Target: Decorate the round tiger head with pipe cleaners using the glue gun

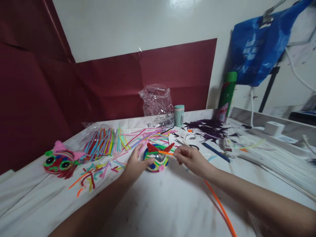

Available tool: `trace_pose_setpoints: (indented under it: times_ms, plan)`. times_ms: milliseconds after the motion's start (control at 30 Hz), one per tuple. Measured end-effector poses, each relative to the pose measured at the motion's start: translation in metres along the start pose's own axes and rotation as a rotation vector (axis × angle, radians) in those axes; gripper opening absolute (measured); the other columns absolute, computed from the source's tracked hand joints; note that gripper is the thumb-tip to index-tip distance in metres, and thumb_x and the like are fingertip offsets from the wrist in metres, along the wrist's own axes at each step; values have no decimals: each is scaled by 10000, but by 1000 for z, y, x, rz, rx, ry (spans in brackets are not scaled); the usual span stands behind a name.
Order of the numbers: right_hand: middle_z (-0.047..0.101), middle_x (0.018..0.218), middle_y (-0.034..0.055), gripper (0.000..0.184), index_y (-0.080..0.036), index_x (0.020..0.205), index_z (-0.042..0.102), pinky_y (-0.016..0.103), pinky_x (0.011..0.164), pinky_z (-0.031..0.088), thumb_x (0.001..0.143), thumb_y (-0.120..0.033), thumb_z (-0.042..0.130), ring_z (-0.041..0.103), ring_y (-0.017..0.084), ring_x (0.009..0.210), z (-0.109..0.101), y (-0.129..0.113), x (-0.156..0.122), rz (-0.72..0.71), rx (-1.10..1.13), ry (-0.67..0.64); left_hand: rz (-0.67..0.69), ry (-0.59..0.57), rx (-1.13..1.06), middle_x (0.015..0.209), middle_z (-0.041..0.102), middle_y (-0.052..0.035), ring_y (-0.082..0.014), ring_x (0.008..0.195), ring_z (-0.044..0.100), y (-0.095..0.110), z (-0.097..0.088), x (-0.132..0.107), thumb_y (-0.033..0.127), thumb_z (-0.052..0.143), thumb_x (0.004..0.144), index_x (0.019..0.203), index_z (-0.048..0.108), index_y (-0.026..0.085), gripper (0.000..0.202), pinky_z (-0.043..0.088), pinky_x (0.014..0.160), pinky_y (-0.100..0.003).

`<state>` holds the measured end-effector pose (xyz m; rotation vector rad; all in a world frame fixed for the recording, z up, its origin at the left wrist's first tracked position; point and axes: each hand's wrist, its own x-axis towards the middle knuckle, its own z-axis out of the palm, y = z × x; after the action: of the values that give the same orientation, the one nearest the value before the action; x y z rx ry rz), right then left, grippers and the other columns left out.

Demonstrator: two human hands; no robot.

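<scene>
A small round craft ball (158, 159), wound in coloured strips with two red ears on top, sits on the white table (158, 204). My left hand (135, 164) rests against its left side, fingers curled round it. My right hand (191, 159) is just to the ball's right, its fingers pinched on a long orange pipe cleaner (219, 205). One end of the pipe cleaner lies across the ball's top. The rest trails back under my right forearm toward the table's near edge.
A finished pink-eared craft face (60, 162) lies at the left. A bag of coloured pipe cleaners (101, 143), cut scraps (93, 174), a clear plastic bag (158, 103), a mint cup (179, 115), a green spray can (226, 95), purple shreds (207, 128) and a blue pen (216, 152) crowd the far side.
</scene>
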<state>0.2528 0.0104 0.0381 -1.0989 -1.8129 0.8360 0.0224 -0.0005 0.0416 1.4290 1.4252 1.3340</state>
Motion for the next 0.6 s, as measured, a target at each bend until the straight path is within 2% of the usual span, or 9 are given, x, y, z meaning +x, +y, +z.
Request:
trace_pose_setpoints:
  times_ms: [100,167,333,467,600]
  plan:
    - [590,626,8,193,-195,654,544,241,542,374,808,-302,493,511,141,575,10,-4,5,-109,-118,-46,-42,-201,-176,1221,618,-141,-305,1122,588,-6,12,4,290,792,586,1299,434,176,805,472,922,-401]
    - [627,675,29,169,-187,695,568,250,579,398,823,-257,483,553,157,623,15,-8,9,-157,-203,-55,-76,-266,-237,1149,649,-133,-296,1028,636,-11,18,4,304,796,590,1314,402,172,835,502,870,-405]
    - [679,747,60,130,-175,771,613,259,618,415,834,-160,500,610,178,670,20,-16,18,-242,-438,-121,-67,-235,-270,1157,634,-135,-291,1025,631,-18,20,3,289,827,546,1304,403,176,876,511,840,-375]
    - [700,767,71,126,-172,797,629,259,614,417,849,-161,515,629,189,675,21,-20,21,-243,-536,-139,-78,-254,-278,1188,611,-161,-307,1019,623,-21,19,3,290,831,542,1312,385,163,898,524,781,-375]
    - [710,767,70,120,-174,803,629,256,619,422,852,-165,520,642,191,683,22,-22,20,-236,-551,-136,-23,-260,-304,1231,586,-160,-285,1045,608,-29,18,6,330,788,625,1308,392,156,809,503,840,-367]
